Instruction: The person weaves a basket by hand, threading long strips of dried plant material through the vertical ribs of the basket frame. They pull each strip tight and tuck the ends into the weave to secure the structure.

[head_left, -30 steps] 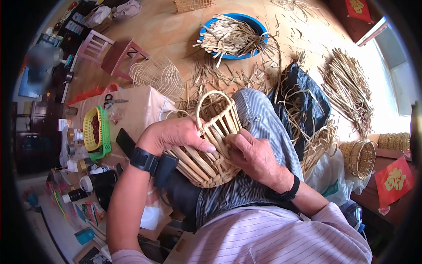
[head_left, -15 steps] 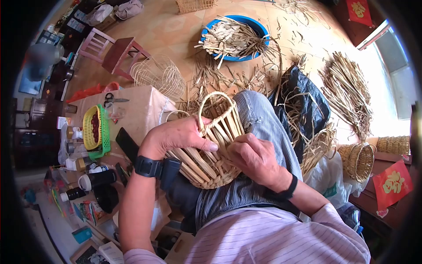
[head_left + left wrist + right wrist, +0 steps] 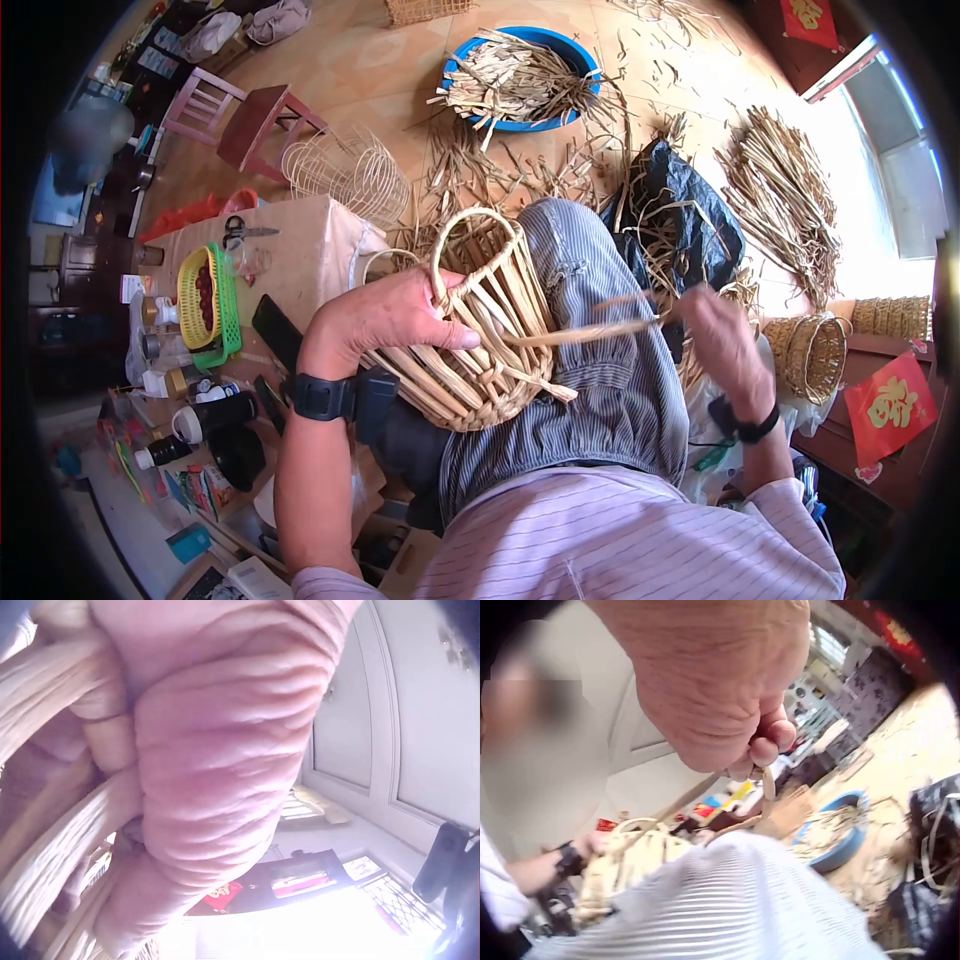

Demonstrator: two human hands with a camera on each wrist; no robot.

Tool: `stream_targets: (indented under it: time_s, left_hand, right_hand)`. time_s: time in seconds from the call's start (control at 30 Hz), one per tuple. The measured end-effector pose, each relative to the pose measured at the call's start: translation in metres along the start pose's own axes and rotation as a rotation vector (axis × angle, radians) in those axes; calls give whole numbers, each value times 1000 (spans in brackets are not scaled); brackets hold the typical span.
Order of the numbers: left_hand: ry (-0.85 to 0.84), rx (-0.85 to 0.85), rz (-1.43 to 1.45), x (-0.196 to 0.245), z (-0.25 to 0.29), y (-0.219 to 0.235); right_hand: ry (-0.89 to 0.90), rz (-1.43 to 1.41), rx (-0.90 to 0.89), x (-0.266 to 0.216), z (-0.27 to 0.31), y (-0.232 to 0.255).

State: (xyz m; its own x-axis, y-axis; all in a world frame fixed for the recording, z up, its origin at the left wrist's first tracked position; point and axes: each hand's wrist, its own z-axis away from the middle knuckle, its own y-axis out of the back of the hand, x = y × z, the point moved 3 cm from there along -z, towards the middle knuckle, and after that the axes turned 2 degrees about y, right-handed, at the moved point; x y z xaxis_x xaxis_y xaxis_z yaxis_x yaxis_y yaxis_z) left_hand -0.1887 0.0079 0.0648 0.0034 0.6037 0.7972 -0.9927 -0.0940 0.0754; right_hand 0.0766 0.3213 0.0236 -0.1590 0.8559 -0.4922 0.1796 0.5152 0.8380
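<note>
A half-woven straw basket (image 3: 440, 385) with a looped handle (image 3: 478, 215) leans on the person's lap, tilted to the left. My left hand (image 3: 390, 320) grips its side, thumb outside over the upright strands and fingers hidden inside. In the left wrist view pale flat strands (image 3: 60, 862) run close beside the left hand (image 3: 217, 750). Out to the right of the knee, my right hand (image 3: 722, 345) holds a long straw strand (image 3: 590, 335) stretched from the basket's side. The right wrist view shows curled fingers (image 3: 763, 750) pinching that strand. A short strand end (image 3: 560, 390) sticks out near the base.
A blue basin (image 3: 590, 75) of straw stands ahead on the littered floor. A black plastic bag (image 3: 690, 220) and a straw bundle (image 3: 785, 200) lie at right, near finished baskets (image 3: 815, 355). At left, a covered table (image 3: 310, 240) bears scissors (image 3: 240, 232) and a yellow basket (image 3: 190, 300).
My right hand has moved from against the basket's side out to the right, drawing a strand out long. The left hand keeps its grip on the basket.
</note>
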Motion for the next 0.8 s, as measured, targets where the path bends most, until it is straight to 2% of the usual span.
stream_targets:
  time_s: [0.07,0.13,0.23,0.27,0.3,0.4,0.43,0.47,0.57,0.8]
  left_hand:
    - [-19,0,-8,-1,-1,-2]
    - [-27,-1,-3,3,-1,-2]
    - [-33,-49,4,11,-2,-5]
    - [-54,-72,-7,12,-4,-6]
    - [-73,-98,-14,12,-4,-9]
    - [-55,-105,-76,20,-1,-14]
    - [-87,-119,-104,16,-1,-14]
    - [-77,-127,-133,15,1,-13]
    - [-76,-99,-205,6,5,-16]
    - [-68,-58,-136,0,14,-11]
  right_hand:
    - [-246,172,6,61,21,0]
    - [-382,214,-98,69,15,5]
    - [-97,332,-88,26,-7,-7]
    - [-109,224,-122,2,-23,-11]
    - [14,155,-67,-28,-40,-11]
    - [199,-294,-85,-82,-61,-44]
    - [203,-284,-170,-91,-63,-53]
    - [208,-273,-257,-95,-64,-63]
    - [382,-262,-108,-82,-80,-68]
    - [529,-282,-187,-62,-103,-62]
